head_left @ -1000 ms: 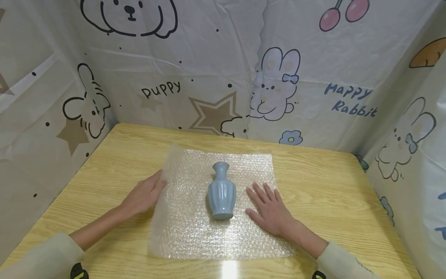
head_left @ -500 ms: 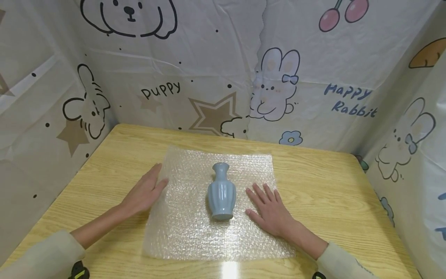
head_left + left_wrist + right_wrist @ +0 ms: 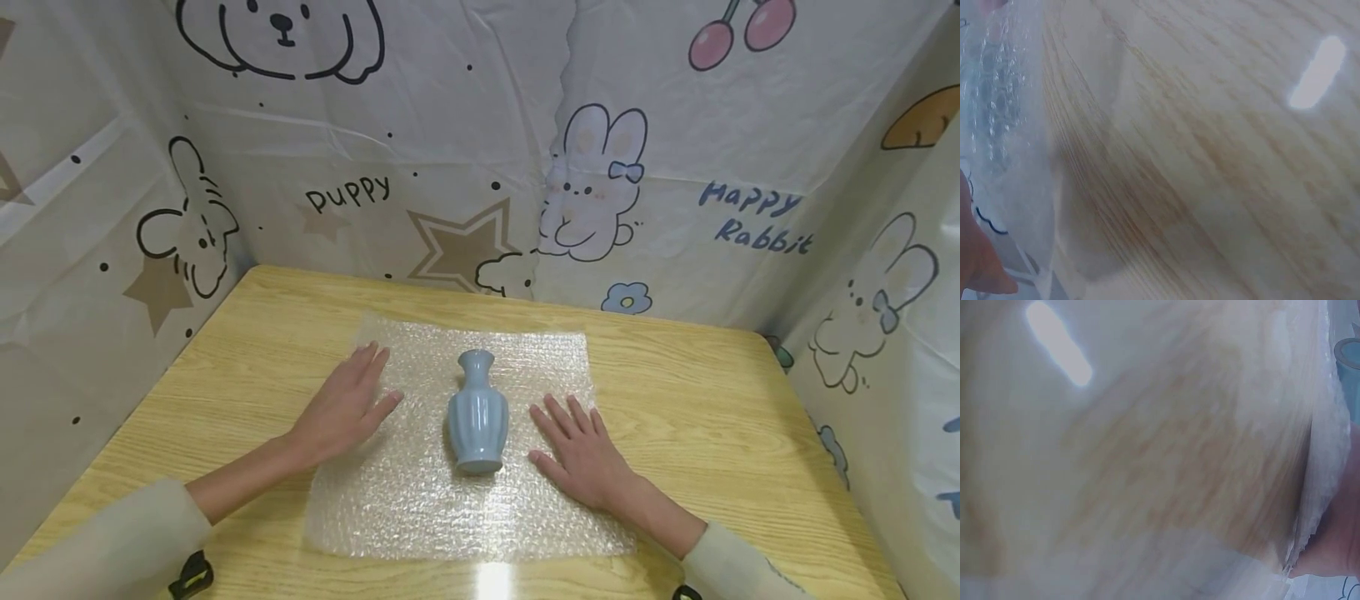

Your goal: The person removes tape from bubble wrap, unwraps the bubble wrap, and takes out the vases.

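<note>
A pale blue fluted vase (image 3: 477, 425) lies near the middle of a sheet of clear bubble wrap (image 3: 420, 517), its flared mouth toward the back of the table. My left hand (image 3: 341, 408) is over the sheet's left side, fingers extended and thumb apart; whether it touches the wrap is hard to tell. To the right of the vase my right hand (image 3: 581, 454) rests on the wrap with its fingers spread. Neither hand touches the vase. The left wrist view catches the edge of the bubble wrap (image 3: 1004, 112) and a bit of that hand; the right wrist view shows part of the vase (image 3: 1349, 356).
The wrap lies on a light wood-grain table (image 3: 720, 417). A cartoon-printed cloth (image 3: 465, 150) hangs behind the table and along both sides. A bright light reflection shows on the tabletop near the front edge.
My left hand has let go of the wrap's left edge and moved right, over the sheet. That edge has settled flatter and farther left. The vase and right hand stay put.
</note>
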The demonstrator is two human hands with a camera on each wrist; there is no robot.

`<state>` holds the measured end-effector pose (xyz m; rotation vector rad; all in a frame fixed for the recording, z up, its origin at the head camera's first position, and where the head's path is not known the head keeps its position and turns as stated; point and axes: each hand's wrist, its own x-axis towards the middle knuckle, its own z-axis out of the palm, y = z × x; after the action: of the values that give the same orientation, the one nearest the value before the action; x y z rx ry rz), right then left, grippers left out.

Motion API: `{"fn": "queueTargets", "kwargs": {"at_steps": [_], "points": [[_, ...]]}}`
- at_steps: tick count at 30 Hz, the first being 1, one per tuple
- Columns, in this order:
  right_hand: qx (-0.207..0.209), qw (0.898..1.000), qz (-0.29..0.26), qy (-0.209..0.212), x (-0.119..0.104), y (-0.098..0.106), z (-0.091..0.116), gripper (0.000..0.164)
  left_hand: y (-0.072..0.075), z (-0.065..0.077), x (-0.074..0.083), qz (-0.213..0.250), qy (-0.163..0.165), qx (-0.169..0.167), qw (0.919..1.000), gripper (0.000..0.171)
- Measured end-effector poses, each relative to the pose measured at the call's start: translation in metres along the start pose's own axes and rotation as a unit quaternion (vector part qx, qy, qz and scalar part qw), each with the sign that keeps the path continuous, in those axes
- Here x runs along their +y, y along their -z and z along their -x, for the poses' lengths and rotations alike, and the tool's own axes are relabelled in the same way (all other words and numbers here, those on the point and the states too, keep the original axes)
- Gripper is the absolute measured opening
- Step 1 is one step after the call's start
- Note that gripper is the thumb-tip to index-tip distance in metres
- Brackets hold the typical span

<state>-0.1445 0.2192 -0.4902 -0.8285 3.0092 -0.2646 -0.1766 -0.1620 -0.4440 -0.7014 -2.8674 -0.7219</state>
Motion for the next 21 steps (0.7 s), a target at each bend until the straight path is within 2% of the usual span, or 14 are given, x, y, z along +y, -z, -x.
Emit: {"fn": "queueTargets", "kwargs": {"at_steps": [3,9,14,21], "points": [[0.002,1.0,-0.002,0.0,0.0,-0.001,0.001,0.068,-0.003,-0.004,0.008,-0.02,-0.021,0.0,0.9996,0.072],[-0.001,1.0,-0.005,-0.002,0.0,-0.001,0.001,0.068,-0.008,-0.009,0.024,-0.056,-0.041,-0.009,0.9975,0.078],[-0.003,1.0,-0.008,-0.002,0.001,-0.001,0.0,0.068,-0.009,-0.013,0.035,-0.061,-0.045,-0.015,0.997,0.082],[-0.006,1.0,-0.009,-0.005,0.001,0.0,0.0,0.068,-0.013,-0.018,0.048,-0.043,-0.049,-0.034,0.9973,0.086]]}}
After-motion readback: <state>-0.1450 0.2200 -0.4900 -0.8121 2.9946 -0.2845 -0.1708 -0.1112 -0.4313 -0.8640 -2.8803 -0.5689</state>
